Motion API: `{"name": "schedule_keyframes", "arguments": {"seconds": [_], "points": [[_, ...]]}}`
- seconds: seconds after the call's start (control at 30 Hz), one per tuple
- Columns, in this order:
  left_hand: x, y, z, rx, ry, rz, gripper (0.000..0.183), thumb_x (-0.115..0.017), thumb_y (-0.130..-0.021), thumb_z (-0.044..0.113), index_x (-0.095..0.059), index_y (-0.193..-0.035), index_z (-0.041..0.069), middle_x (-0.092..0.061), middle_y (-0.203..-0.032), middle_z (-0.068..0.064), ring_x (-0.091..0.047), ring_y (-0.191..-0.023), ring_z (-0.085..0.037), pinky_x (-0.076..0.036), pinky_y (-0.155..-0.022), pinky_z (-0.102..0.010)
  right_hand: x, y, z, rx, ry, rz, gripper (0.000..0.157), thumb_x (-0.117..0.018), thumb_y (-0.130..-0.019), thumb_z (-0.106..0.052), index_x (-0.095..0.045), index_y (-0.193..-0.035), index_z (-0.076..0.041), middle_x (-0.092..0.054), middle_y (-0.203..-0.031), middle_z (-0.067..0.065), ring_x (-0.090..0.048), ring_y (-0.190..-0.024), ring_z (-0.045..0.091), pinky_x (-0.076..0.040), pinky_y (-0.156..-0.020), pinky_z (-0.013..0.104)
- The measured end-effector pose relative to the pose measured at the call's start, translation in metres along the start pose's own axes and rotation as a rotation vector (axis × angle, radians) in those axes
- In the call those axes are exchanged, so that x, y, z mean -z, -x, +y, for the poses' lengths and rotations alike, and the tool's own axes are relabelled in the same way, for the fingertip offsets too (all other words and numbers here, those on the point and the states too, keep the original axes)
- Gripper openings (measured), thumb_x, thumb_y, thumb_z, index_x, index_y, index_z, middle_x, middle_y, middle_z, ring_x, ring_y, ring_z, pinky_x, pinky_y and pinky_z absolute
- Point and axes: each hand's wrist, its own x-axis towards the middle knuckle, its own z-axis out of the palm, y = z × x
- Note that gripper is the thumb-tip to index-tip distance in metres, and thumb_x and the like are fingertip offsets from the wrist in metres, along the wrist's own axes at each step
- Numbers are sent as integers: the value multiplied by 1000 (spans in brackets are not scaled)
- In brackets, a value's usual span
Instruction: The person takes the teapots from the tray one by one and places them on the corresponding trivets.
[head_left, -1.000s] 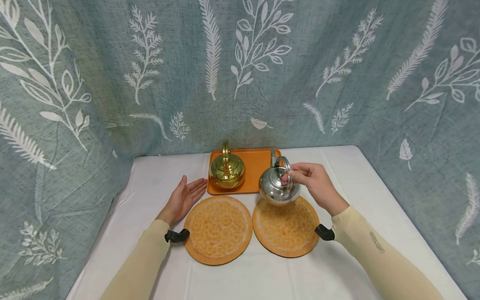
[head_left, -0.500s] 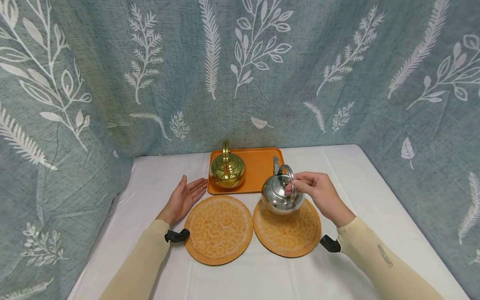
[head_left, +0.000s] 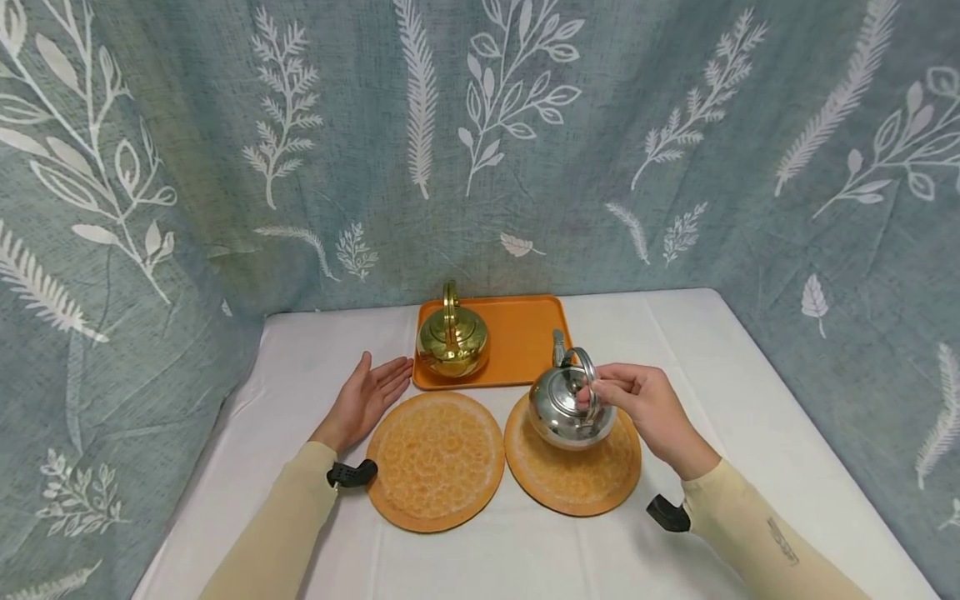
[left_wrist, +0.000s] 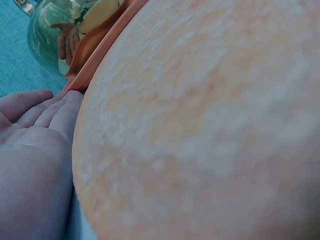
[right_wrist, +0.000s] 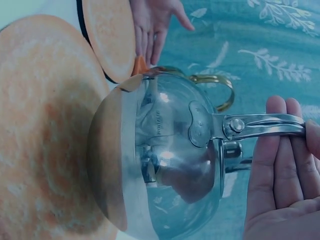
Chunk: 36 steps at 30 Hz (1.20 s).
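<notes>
My right hand [head_left: 645, 408] grips the looped handle of a silver teapot [head_left: 568, 412], fingers and thumb around it. In the right wrist view, the teapot [right_wrist: 165, 155] hangs over a round bread-patterned mat [right_wrist: 45, 120], with a gap and a shadow between them. A gold teapot [head_left: 452, 340] stands on the left half of an orange tray [head_left: 525, 342]. My left hand [head_left: 365, 400] lies on its side with fingers straight, fingertips right at the tray's left edge. The left wrist view shows the left hand [left_wrist: 37, 150] palm beside the other round mat [left_wrist: 200, 120].
Two round mats lie side by side in front of the tray; the left mat [head_left: 437, 462] is nearest the left hand. A white tablecloth [head_left: 480, 567] covers the table. A blue-green curtain [head_left: 480, 225] with white leaf prints hangs behind and at both sides.
The right hand has moved the silver teapot from the tray's front edge toward the person and slightly right, lower over the right mat. The left hand and gold teapot have stayed put.
</notes>
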Motion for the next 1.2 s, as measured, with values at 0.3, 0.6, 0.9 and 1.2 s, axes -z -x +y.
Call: {"name": "schedule_keyframes", "arguments": {"seconds": [0.3,0.6,0.9,1.2], "points": [[-2,-1,-2,-5,-9,1,98,-25,-114,66,-4,-168,-13,-4,-177,-30,-9,-165,-40,-18,-132,-44,1,12,3,-10,10,0,32,-64,-111,-8,-68,-130,17,-81,-103,18,-77,-105,21,-59,-101,26],[0,0,-4,-8,-18,-4,98,-22,-114,66,-2,-167,-13,-2,-176,-31,-7,-164,-41,-17,-133,-44,2,24,5,-18,40,9,30,-64,-111,-9,-70,-127,15,-81,-102,16,-77,-105,20,-59,-99,26],[-1,-2,-2,-2,-22,7,98,-23,-114,67,-4,-168,-12,-4,-177,-29,-9,-165,-39,-19,-133,-43,1,29,10,-20,21,4,29,-65,-111,-9,-70,-126,16,-81,-102,17,-78,-103,21,-59,-100,26],[0,-2,-3,0,-23,19,99,-26,-113,68,-5,-169,-11,-6,-177,-28,-10,-165,-39,-20,-132,-42,0,33,14,4,11,-1,29,-64,-111,-7,-70,-125,18,-80,-102,18,-77,-103,19,-61,-98,27]]}}
